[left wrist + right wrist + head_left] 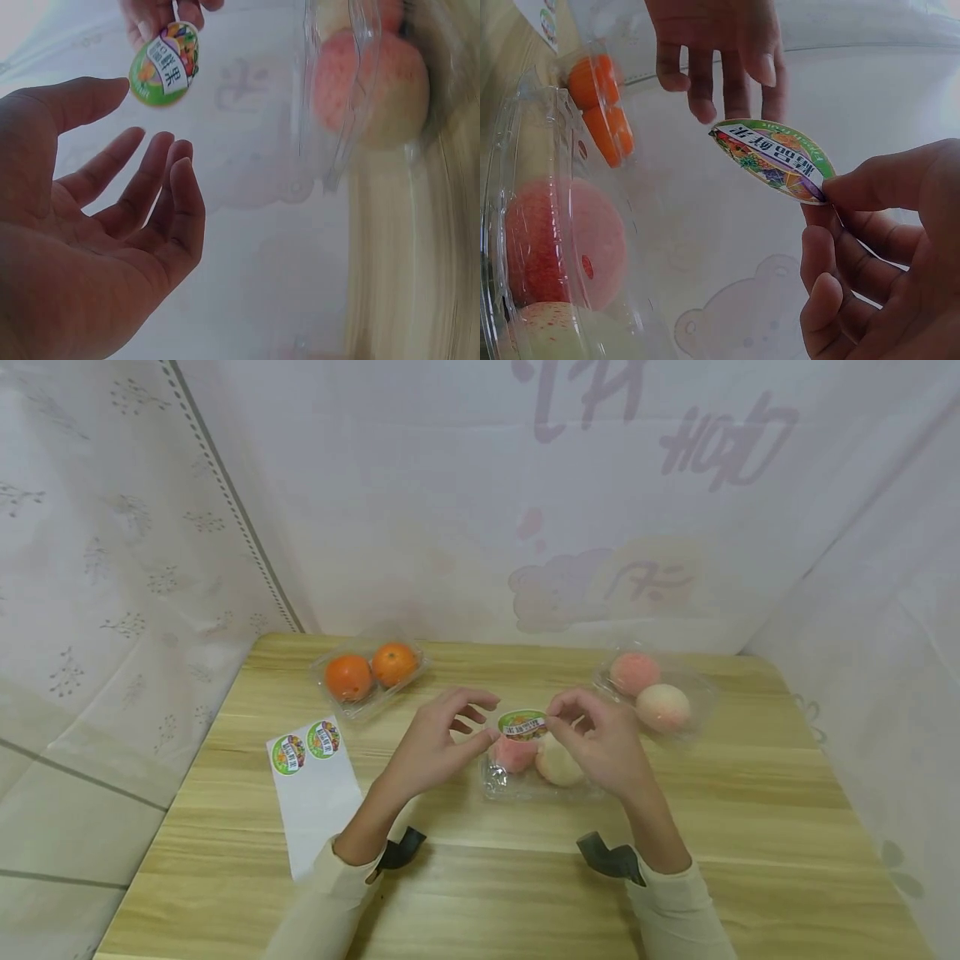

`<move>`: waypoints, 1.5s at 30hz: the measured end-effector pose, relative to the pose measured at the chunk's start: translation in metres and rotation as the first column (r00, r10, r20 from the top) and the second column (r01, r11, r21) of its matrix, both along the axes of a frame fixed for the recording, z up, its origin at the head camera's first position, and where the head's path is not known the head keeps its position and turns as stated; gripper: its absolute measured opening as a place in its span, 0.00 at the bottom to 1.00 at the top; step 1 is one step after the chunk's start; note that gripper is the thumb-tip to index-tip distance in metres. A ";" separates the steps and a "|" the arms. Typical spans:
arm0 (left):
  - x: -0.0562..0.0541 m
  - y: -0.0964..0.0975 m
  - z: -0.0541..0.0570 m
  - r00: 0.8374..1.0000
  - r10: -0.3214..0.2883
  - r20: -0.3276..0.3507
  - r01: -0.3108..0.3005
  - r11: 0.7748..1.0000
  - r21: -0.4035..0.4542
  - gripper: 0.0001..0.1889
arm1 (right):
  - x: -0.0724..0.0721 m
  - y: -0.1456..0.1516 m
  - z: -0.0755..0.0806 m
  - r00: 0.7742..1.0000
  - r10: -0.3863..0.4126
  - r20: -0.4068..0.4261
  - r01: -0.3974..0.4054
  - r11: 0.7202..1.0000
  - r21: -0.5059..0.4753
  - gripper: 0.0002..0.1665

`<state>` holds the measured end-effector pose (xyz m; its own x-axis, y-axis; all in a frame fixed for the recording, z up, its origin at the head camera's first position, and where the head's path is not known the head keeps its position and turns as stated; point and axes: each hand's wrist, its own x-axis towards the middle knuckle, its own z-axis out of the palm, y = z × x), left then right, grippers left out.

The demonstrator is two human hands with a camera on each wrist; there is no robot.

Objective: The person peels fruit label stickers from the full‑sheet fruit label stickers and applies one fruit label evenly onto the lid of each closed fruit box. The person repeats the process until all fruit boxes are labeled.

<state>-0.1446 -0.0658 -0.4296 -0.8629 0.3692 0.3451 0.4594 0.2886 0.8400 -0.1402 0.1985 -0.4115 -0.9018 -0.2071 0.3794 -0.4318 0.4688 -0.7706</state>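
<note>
Between thumb and fingers, my right hand (603, 739) pinches a round, colourful fruit sticker (522, 725) by its edge. In the right wrist view the sticker (776, 159) looks slightly bent and its printed face shows. My left hand (442, 735) is held with fingers loosely bent and apart, holding nothing. Its thumb tip is right by the sticker's edge in the left wrist view. Below both hands a clear plastic box (502, 789) holds a pink peach (514, 755) and a paler peach (557, 763).
A white sheet (318, 814) with two more stickers lies at the left. Behind it stands a clear box (367, 710) with two orange fruits (348, 677). Another clear box (701, 693) with two peaches (663, 707) is at the back right. Curtains enclose the wooden table (480, 893).
</note>
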 end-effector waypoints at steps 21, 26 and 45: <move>-0.003 0.031 0.010 1.000 -0.005 -0.020 0.005 1.000 0.006 0.02 | -0.002 -0.007 -0.002 0.992 0.120 0.022 -0.121 0.993 0.017 0.08; -0.003 0.033 0.010 1.000 -0.007 -0.004 0.007 1.000 0.018 0.02 | -0.002 -0.007 -0.002 0.991 0.130 0.010 -0.130 0.991 0.017 0.09; -0.008 0.040 -0.004 0.970 0.061 0.236 -0.164 0.878 0.450 0.08 | -0.006 -0.007 -0.014 0.972 0.106 0.208 -0.095 0.993 -0.066 0.13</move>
<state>-0.1529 -0.0259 -0.4338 -0.9595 0.1079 0.2602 0.2475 -0.1177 0.9617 -0.1461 0.1911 -0.4258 -0.9382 -0.2847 0.1967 -0.2999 0.3853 -0.8727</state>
